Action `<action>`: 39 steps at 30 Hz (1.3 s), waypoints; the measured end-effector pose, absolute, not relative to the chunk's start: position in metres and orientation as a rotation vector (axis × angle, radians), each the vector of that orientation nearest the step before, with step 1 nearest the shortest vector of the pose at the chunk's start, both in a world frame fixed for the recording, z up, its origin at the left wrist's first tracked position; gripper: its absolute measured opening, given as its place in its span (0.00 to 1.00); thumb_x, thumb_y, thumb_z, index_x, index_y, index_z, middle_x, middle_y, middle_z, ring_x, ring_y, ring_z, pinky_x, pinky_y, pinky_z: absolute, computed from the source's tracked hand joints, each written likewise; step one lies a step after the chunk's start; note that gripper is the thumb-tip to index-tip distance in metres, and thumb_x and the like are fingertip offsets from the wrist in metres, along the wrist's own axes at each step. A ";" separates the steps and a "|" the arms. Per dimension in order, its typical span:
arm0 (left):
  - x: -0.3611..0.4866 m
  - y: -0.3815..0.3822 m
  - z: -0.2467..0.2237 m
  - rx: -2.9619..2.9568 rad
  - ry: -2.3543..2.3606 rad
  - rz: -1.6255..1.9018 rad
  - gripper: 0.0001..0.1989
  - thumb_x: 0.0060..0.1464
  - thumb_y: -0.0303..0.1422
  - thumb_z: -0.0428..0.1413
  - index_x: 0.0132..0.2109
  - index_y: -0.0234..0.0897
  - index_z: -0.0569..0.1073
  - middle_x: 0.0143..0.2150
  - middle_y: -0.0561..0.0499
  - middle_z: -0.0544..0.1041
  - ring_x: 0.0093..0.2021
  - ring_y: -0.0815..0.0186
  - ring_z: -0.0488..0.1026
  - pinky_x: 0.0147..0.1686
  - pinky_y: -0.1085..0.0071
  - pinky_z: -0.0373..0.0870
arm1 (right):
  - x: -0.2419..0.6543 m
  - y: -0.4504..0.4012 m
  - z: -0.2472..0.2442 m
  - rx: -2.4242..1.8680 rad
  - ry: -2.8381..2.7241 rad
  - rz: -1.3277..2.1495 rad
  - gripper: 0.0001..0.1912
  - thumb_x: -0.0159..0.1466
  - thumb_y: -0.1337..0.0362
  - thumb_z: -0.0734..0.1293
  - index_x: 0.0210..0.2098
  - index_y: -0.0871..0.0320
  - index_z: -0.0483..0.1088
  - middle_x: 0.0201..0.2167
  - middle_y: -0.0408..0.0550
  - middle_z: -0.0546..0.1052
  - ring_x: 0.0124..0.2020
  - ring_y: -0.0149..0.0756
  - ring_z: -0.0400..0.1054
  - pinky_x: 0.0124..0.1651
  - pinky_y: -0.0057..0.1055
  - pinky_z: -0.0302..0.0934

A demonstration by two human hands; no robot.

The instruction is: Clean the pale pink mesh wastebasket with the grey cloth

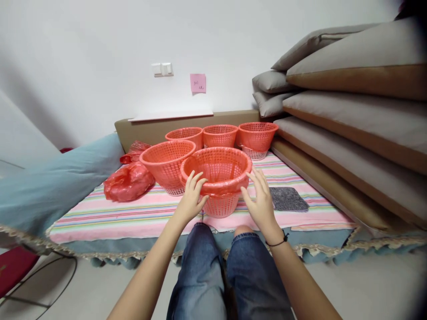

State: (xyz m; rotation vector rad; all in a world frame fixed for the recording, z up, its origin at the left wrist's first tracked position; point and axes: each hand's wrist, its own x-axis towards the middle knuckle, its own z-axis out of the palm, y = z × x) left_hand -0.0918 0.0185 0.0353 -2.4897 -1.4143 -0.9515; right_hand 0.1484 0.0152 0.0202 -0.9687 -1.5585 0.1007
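A red plastic basket (222, 206) stands upright at the front of the striped cloth, with a red plastic bag (230, 184) lining it and folded over its rim. My left hand (194, 195) is at the basket's left front rim, fingers spread. At the right front rim is my right hand (259, 200), its fingers also apart. Neither hand is closed on anything; whether the fingertips touch the bag is hard to tell. Behind and to the left stands another red basket (168, 169). Three more stand in a row at the back: left (187, 133), middle (220, 135), right (256, 135).
Bunched red plastic bags (128, 182) lie left of the baskets. A grey felt piece (288, 198) lies to the right on the striped cloth (126, 222). Large grey-brown cushions (353, 111) are stacked at the right, and a blue-covered armrest (76, 169) is at the left.
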 end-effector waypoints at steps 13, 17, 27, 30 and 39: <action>-0.077 -0.010 -0.026 -2.172 -1.429 -1.083 0.20 0.57 0.26 0.52 0.57 0.34 0.66 0.53 0.37 0.71 0.55 0.52 0.66 0.55 0.53 0.64 | 0.131 0.037 0.038 -0.709 -2.073 -0.041 0.13 0.67 0.71 0.61 0.45 0.57 0.75 0.41 0.51 0.80 0.41 0.41 0.69 0.48 0.41 0.64; -0.070 -0.015 -0.043 -2.201 -1.615 -0.772 0.19 0.56 0.23 0.50 0.54 0.33 0.71 0.62 0.32 0.65 0.58 0.47 0.65 0.56 0.50 0.62 | 0.130 0.038 0.037 -0.739 -2.054 -0.023 0.14 0.66 0.71 0.61 0.45 0.57 0.76 0.41 0.50 0.80 0.41 0.42 0.68 0.48 0.41 0.64; -0.067 -0.032 -0.039 -2.301 -1.922 -0.665 0.27 0.62 0.29 0.45 0.67 0.35 0.56 0.50 0.39 0.74 0.49 0.56 0.72 0.48 0.62 0.68 | 0.127 0.039 0.033 -0.705 -1.971 0.048 0.14 0.66 0.71 0.61 0.43 0.56 0.77 0.39 0.51 0.80 0.41 0.42 0.70 0.48 0.42 0.64; -0.058 -0.025 -0.034 -2.459 -1.965 -0.491 0.29 0.62 0.32 0.45 0.69 0.42 0.53 0.50 0.41 0.74 0.46 0.57 0.75 0.45 0.64 0.68 | 0.126 0.039 0.034 -0.714 -1.963 0.054 0.14 0.66 0.71 0.60 0.43 0.55 0.77 0.40 0.50 0.80 0.41 0.42 0.70 0.49 0.44 0.64; -0.046 -0.030 -0.052 -2.525 -2.058 -0.370 0.26 0.63 0.31 0.42 0.68 0.39 0.57 0.50 0.40 0.77 0.43 0.57 0.77 0.41 0.66 0.70 | 0.127 0.041 0.035 -0.700 -1.966 0.042 0.12 0.67 0.71 0.62 0.43 0.57 0.76 0.39 0.49 0.80 0.41 0.41 0.69 0.48 0.41 0.63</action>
